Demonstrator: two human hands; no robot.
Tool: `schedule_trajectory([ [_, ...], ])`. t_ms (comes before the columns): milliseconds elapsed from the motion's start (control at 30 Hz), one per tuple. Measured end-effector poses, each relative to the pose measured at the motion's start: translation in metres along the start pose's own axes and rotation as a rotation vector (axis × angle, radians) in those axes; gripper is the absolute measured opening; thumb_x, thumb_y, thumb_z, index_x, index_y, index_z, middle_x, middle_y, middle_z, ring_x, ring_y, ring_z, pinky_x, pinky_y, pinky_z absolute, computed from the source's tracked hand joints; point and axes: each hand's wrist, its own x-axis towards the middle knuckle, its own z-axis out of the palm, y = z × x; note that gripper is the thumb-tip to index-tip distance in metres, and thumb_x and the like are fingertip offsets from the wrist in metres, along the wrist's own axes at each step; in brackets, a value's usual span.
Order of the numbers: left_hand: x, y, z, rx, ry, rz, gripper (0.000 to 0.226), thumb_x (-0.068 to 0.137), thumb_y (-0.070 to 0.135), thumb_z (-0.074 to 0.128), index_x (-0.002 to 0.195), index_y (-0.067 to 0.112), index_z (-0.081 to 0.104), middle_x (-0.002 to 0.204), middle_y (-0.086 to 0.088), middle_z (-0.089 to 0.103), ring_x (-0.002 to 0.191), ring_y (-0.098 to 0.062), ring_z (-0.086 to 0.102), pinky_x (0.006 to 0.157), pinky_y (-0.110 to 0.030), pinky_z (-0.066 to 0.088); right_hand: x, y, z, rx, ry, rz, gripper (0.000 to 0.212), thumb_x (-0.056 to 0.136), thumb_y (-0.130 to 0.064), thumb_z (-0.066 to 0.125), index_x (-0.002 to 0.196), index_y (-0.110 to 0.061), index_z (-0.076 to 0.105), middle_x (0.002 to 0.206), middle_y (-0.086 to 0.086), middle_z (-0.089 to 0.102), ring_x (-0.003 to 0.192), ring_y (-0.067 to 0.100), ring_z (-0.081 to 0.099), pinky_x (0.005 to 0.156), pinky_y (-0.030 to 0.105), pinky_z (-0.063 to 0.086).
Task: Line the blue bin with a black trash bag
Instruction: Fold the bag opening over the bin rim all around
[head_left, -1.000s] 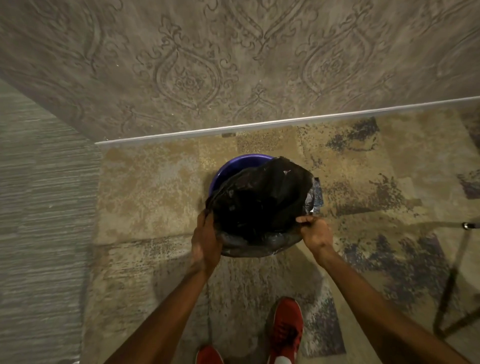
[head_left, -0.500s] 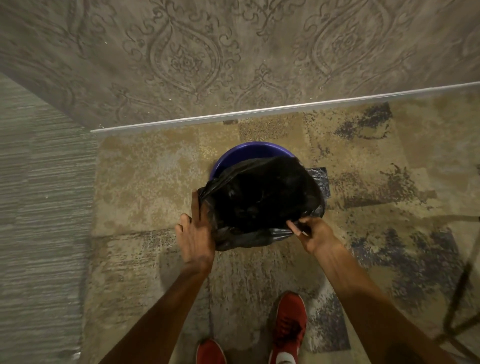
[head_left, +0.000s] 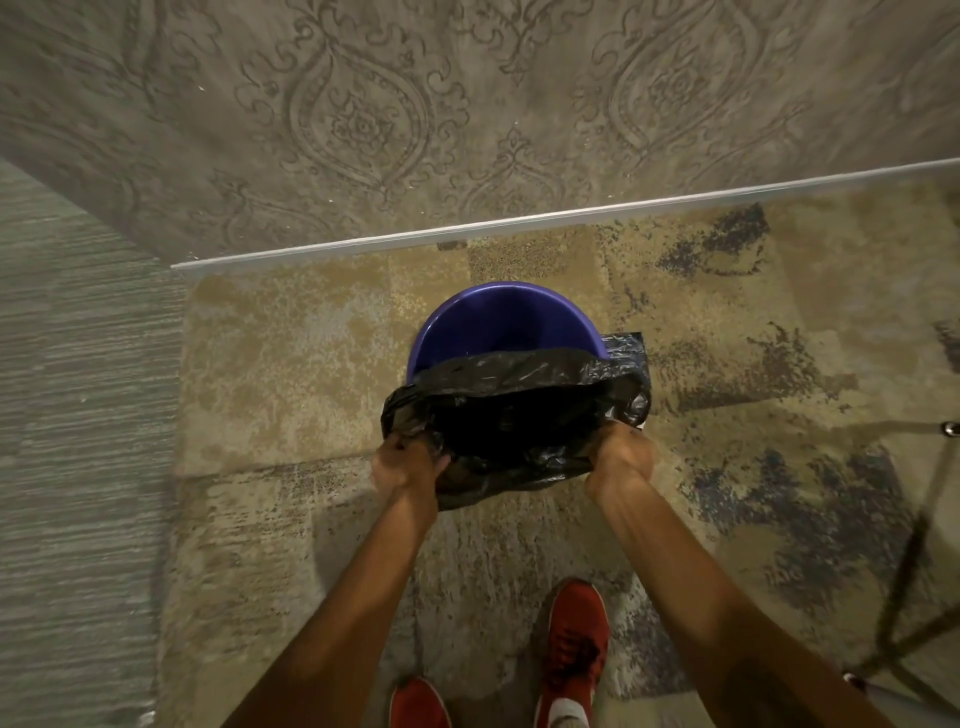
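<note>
My hands (head_left: 511, 465) grip the black bag (head_left: 514, 410) over the blue bin (head_left: 501, 322). It sits on patchy carpet (head_left: 291, 364) by a swirly wall (head_left: 467, 104).

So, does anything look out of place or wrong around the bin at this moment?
Only the round blue plastic bin is half lined: the crinkled black trash bag covers its near rim, where both hands grip it, while the far rim is bare. Nothing looks spilled or torn.
</note>
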Motion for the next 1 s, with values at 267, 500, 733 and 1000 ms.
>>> schedule_trajectory([
  [267, 0.003, -0.015, -0.004, 0.257, 0.036, 0.213, 0.036, 0.093, 0.023, 0.053, 0.127, 0.019, 0.063, 0.116, -0.013, 0.068, 0.103, -0.035, 0.063, 0.085, -0.041, 0.053, 0.021, 0.013, -0.007, -0.146, -0.047, -0.098, 0.013, 0.086, -0.011, 0.057, 0.083, -0.018, 0.068, 0.096, 0.009, 0.072, 0.086, 0.028, 0.068, 0.080, 0.041, 0.060],
  [500, 0.023, -0.004, 0.006, 0.197, -0.200, 0.501, 0.032, 0.093, 0.028, 0.056, 0.124, 0.025, 0.059, 0.116, 0.000, 0.066, 0.105, -0.021, 0.062, 0.071, -0.026, 0.048, 0.050, 0.012, -0.008, -0.271, -0.262, -0.200, 0.024, 0.092, -0.005, 0.043, 0.097, -0.021, 0.062, 0.098, 0.008, 0.064, 0.090, 0.026, 0.058, 0.087, 0.045, 0.054],
  [733, 0.059, 0.021, 0.023, 0.672, -0.125, 0.721, 0.043, 0.099, 0.034, 0.049, 0.138, 0.014, 0.049, 0.156, -0.014, 0.034, 0.138, -0.036, 0.040, 0.106, -0.050, 0.042, 0.075, -0.013, 0.013, -0.557, -0.284, -0.428, 0.019, 0.095, -0.024, 0.049, 0.108, -0.015, 0.060, 0.128, 0.015, 0.052, 0.116, 0.038, 0.056, 0.100, 0.056, 0.049],
  [1000, 0.068, 0.048, 0.042, 0.831, 0.053, 0.760, 0.040, 0.100, 0.039, 0.047, 0.124, 0.012, 0.062, 0.164, -0.008, 0.015, 0.120, -0.043, 0.055, 0.089, -0.049, 0.048, 0.088, -0.036, 0.050, -0.818, -0.201, -0.538, 0.041, 0.094, -0.037, 0.055, 0.128, -0.015, 0.063, 0.136, 0.017, 0.049, 0.125, 0.036, 0.048, 0.108, 0.046, 0.042],
])
